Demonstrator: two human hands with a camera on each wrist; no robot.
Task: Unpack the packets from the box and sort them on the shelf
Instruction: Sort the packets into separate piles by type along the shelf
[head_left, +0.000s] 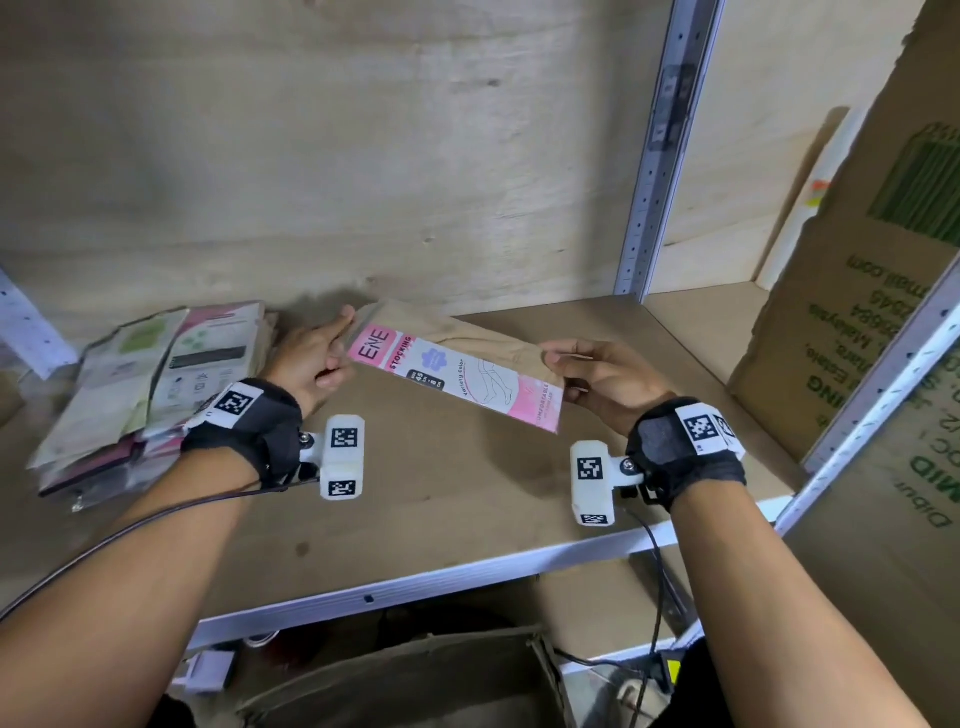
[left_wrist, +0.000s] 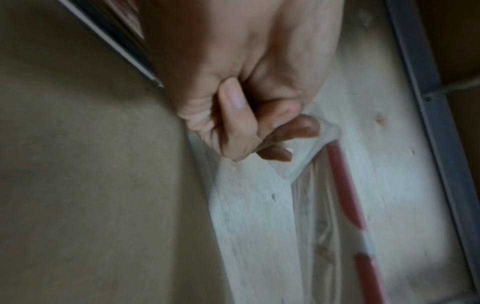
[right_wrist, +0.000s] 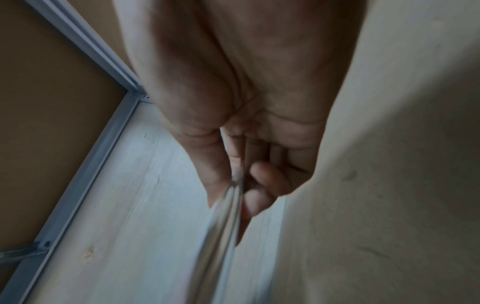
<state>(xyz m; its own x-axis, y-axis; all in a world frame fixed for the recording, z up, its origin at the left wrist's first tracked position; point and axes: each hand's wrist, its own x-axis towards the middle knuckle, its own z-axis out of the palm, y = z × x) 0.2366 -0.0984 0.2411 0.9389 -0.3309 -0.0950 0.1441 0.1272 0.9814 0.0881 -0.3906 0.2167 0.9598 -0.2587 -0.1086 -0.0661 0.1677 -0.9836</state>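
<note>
A pink and white stocking packet with beige hosiery inside hangs tilted just above the brown shelf board. My left hand pinches its left end, the index finger pointing toward the back wall. My right hand pinches the right end between thumb and fingers. The left wrist view is blurred, but it shows my left hand with curled fingers on the clear edge of the packet. In the right wrist view my right hand holds the packet edge-on.
A loose stack of other packets lies at the shelf's left end. A large cardboard box stands to the right, beyond the metal upright. Another open carton sits below the shelf's white front rail.
</note>
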